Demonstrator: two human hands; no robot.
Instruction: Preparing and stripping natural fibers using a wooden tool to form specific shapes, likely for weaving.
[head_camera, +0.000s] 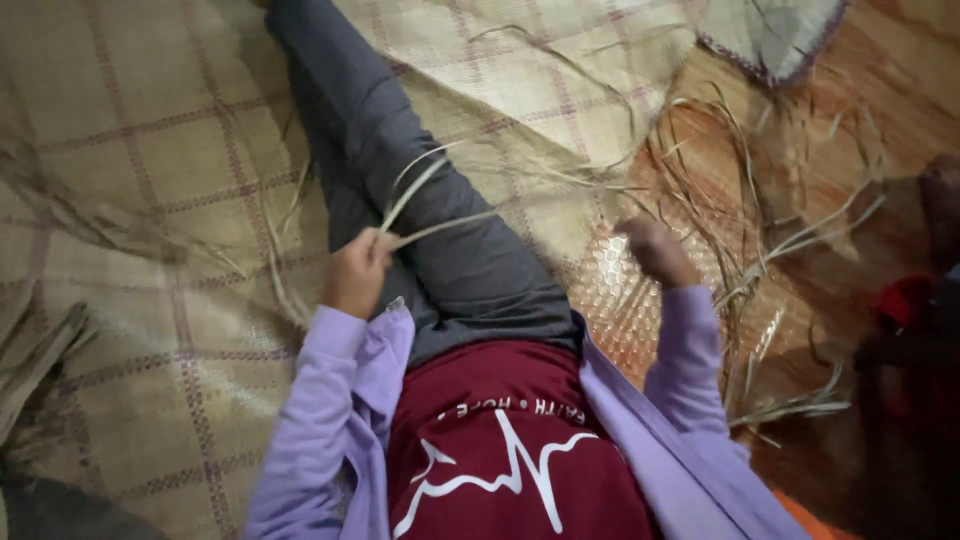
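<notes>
Over the lap, a few pale straw strips (425, 205) run up and to the right from the left hand (355, 272), which is closed around their lower ends; the fingers (378, 243) pinch them just above the grey trouser leg (440, 230). The strips cross that leg and fan apart, their tips curling toward the woven mat (150, 150).

The right hand (655, 252) is raised off to the other side, well apart from the strips. It is blurred and seen from the back, so whether its fingers are curled shut or hold anything cannot be told.

Both arms wear lilac sleeves (310, 420) of an open jacket. Under it is a dark red shirt (520, 450) with a white zigzag line across the chest and a short row of white letters above it, upside down from this view.

The mat is tan with a grid of thin reddish-purple lines and covers the left and upper part of the floor. To the right lies an orange mat (640, 300) with a shiny bumpy pattern, and on it a loose heap of dry straw (740, 200). A grey cloth with a purple edge (770, 40) is cut off at the top. More dry strips (40, 360) lie at the left border, partly out of frame. The far right is dark; a red shape (905, 300) there is too dim to make out.
</notes>
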